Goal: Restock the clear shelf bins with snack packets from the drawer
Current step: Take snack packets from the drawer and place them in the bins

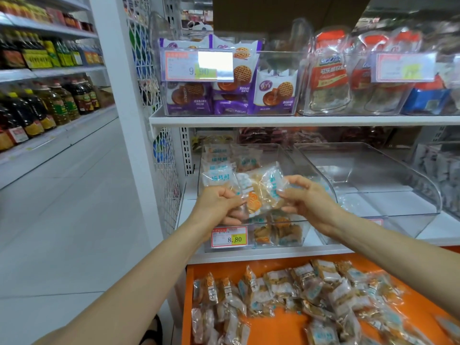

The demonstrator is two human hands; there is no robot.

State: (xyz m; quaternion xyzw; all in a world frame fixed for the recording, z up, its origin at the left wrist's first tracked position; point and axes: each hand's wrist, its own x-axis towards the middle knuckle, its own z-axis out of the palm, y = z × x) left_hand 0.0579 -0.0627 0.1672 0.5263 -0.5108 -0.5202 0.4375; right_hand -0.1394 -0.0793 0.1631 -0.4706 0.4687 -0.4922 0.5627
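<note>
Left hand point(219, 202): pinches snack packets point(258, 192)
Right hand point(308, 201): pinches same packets
Clear bin point(307, 168) beyond hands: front partly hidden

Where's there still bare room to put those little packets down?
The clear bin right of the one with the 8.80 tag looks almost bare. The orange drawer shows a bare patch near its middle, with packets all round. The tagged bin holds packets front and back. The upper-shelf bins are crowded.
</note>
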